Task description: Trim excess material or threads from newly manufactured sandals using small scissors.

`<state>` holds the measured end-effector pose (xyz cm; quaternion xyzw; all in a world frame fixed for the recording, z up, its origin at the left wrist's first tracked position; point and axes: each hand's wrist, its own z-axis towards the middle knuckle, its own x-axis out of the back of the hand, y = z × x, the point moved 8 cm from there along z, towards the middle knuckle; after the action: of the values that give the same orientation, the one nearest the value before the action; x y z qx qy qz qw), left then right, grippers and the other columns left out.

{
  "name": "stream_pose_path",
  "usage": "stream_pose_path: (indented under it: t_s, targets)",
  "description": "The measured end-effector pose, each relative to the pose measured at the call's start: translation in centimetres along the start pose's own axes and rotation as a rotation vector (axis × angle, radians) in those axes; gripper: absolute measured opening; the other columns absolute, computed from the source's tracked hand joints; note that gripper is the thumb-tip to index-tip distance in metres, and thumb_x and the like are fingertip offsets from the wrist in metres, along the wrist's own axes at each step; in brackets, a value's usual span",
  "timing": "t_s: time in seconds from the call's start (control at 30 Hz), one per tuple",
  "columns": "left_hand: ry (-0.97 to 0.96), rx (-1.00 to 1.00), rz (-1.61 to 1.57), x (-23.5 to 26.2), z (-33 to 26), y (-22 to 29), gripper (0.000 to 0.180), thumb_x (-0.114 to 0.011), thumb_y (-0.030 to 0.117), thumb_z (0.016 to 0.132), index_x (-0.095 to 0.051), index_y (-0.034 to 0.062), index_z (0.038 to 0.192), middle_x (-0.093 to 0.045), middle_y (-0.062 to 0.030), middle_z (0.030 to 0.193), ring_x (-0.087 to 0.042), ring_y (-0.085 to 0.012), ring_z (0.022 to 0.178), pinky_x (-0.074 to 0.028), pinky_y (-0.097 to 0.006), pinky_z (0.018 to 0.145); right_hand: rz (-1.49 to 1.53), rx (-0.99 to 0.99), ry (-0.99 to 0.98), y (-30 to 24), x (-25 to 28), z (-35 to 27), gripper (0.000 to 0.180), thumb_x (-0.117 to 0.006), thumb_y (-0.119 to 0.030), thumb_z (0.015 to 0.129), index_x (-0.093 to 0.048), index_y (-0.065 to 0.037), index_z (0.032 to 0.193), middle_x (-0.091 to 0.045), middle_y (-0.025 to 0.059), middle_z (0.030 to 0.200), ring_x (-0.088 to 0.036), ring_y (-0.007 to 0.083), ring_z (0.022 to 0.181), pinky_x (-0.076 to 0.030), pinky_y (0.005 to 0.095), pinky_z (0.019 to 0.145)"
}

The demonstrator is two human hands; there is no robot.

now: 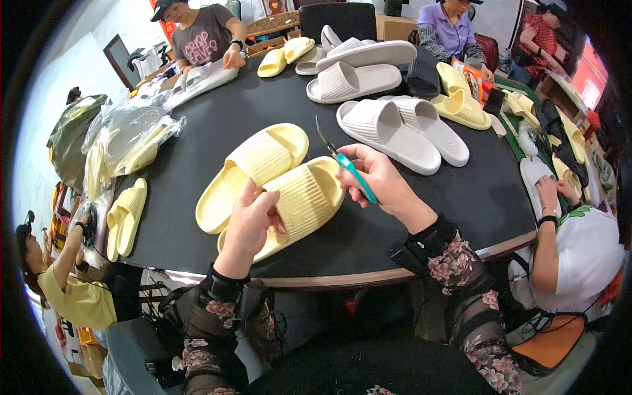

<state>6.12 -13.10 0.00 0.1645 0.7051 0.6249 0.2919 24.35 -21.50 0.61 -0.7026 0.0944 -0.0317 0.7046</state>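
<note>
Left hand (242, 227) on near yellow slipper (306, 201), covering part of its footbed and strap edge; can't tell whether that grip clamps or just rests. Right hand's (380, 178) grip is closed round a teal-handled tool (356, 178), thin dark tip up and away, over the black tabletop (368, 240). Second yellow slipper (260, 158) just beyond its mate, both near the table's front edge.

Crowding the far side: gray pair (388, 131) just past right hand, more gray slippers (359, 82) piled behind, yellow pair (464, 108) by a dark block-like item (423, 71). Over on the left, a small yellow pair (127, 217) and clear plastic bags (135, 135). Another yellow pair (285, 57) at the back. Co-workers sit around; person in white (582, 257) at right has hands on a pale slipper (532, 184).
</note>
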Motion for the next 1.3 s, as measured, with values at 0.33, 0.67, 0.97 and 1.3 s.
stream_pose_path:
  t_s: [0.33,0.67,0.97,1.3]
  targets:
    - [0.179,-0.277,0.014,-0.2,0.8,3.1,0.04,-0.051,0.002,0.084,-0.041,-0.0007,0.123,-0.06,-0.0106,0.101,-0.057,-0.0084,0.062,-0.044,-0.018,0.045,-0.077,0.188,-0.074,-0.1,-0.5,-0.8,0.044,-0.067,-0.013,0.081,-0.045,0.001,0.116,-0.053,0.0018,0.079,-0.049,0.0054,0.069,-0.042,0.022,0.062]
    - [0.134,-0.413,0.061,-0.6,4.5,6.2,0.043,-0.046,-0.001,0.081,-0.041,-0.0033,0.123,-0.059,-0.0125,0.108,-0.061,-0.0097,0.075,-0.046,-0.017,0.049,-0.393,0.221,0.063,0.6,0.0,-1.0,0.043,-0.069,-0.015,0.08,-0.046,0.001,0.113,-0.058,0.0087,0.079,-0.055,0.0128,0.069,-0.045,0.0282,0.064]
    - [0.103,-0.37,-0.106,0.9,5.6,3.3,0.054,-0.043,-0.005,0.078,-0.036,-0.0042,0.131,-0.051,-0.017,0.123,-0.052,-0.0232,0.113,-0.04,-0.034,0.097,-0.482,0.157,0.032,1.9,-0.5,-1.0,0.042,-0.068,-0.017,0.08,-0.045,0.0,0.111,-0.062,0.0186,0.08,-0.064,0.0257,0.073,-0.049,0.0358,0.066]
    - [0.09,-0.372,-0.056,0.5,5.0,3.0,0.057,-0.043,-0.005,0.076,-0.035,-0.0032,0.132,-0.053,-0.0188,0.12,-0.055,-0.024,0.108,-0.044,-0.033,0.091,-0.517,0.161,0.021,1.9,-1.0,-0.8,0.041,-0.064,-0.008,0.081,-0.043,0.003,0.115,-0.06,0.0084,0.081,-0.058,0.011,0.076,-0.047,0.0272,0.07]
